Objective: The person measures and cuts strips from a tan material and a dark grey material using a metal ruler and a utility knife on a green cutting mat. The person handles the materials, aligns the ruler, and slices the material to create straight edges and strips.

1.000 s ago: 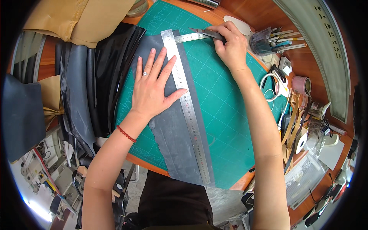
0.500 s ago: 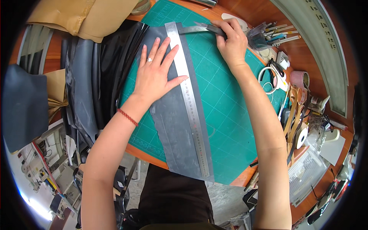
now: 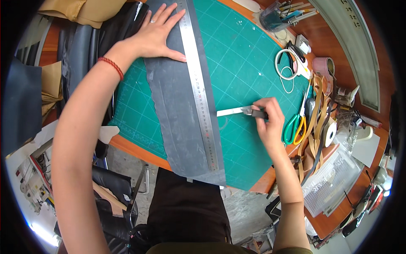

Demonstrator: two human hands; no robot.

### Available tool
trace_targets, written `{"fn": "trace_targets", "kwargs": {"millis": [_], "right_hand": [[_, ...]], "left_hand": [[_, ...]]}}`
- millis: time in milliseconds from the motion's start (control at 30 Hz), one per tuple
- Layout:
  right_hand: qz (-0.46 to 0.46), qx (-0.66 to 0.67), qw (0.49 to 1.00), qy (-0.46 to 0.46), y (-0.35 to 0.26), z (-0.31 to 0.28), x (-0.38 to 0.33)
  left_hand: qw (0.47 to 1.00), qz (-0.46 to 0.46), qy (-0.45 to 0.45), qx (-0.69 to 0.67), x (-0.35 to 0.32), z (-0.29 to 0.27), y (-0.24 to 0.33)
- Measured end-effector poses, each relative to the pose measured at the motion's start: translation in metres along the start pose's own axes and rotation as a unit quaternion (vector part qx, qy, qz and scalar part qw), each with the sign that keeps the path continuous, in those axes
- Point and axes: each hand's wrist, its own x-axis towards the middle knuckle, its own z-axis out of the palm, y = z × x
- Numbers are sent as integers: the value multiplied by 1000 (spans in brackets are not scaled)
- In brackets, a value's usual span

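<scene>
A strip of dark grey leather-like sheet lies lengthwise across the green cutting mat. On it, near its right edge, rests a long steel ruler. My left hand is open, fingers spread flat over the sheet's far part, with fingertips and thumb at the ruler's left edge. Pinched in my right hand is a slim silver ruler-like measuring tool with a dark body; its exact kind is unclear. The tool's pale end points left and meets the sheet's right edge.
Rolled dark sheets and tan leather lie at the left. Along the right stand a pen cup, scissors with green and yellow handles, a coiled white cord, and tan straps.
My right hand has come from the mat's far end toward me with the measuring tool. My left hand stays spread on the sheet. The whole view has shifted, and the scissors now show.
</scene>
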Motion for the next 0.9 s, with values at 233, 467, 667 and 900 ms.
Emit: {"fn": "trace_targets", "kwargs": {"millis": [233, 467, 667, 900], "right_hand": [[-35, -27, 999, 22, 4, 11, -22], [-67, -43, 996, 29, 3, 19, -21], [-52, -58, 996, 42, 3, 21, -25], [-33, -53, 997, 34, -4, 24, -21]], "left_hand": [[988, -49, -143, -15, 11, -28, 15], [982, -73, -172, -4, 7, -39, 18], [981, -73, -177, 6, 8, -35, 23], [981, -73, -177, 2, 8, -36, 24]]}}
